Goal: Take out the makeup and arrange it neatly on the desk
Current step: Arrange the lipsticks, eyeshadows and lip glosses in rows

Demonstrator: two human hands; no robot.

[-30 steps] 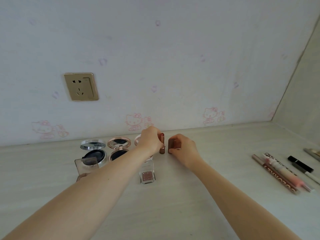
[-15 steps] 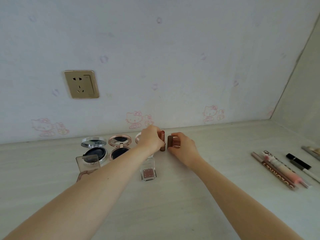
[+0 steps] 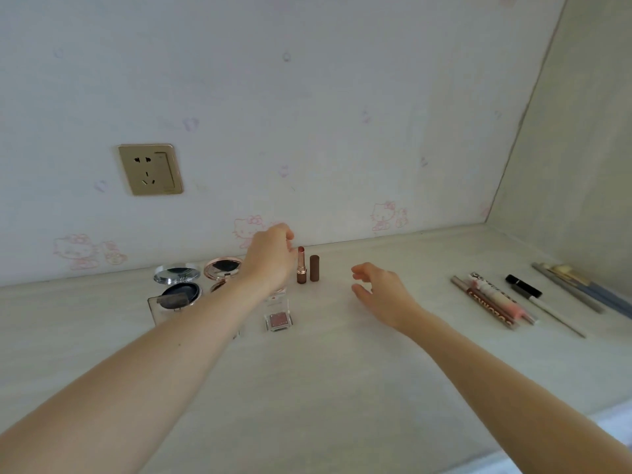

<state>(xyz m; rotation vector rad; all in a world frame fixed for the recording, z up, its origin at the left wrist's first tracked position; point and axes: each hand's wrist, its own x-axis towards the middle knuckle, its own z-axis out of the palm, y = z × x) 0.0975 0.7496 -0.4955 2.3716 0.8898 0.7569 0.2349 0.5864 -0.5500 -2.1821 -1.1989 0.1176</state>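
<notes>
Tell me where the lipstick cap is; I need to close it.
In the head view, the lipstick cap stands upright on the desk just right of the open lipstick, near the wall.

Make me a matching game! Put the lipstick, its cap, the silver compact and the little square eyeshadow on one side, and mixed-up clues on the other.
Things:
1. lipstick
2. cap
3. silver compact
4. square eyeshadow

Clues:
A. lying flat, nearest the camera
B. plain brown tube, standing upright
C. open, round mirror lid up
D. upright, red tip showing

Pairs: 1-D, 2-B, 3-C, 4-A
</notes>
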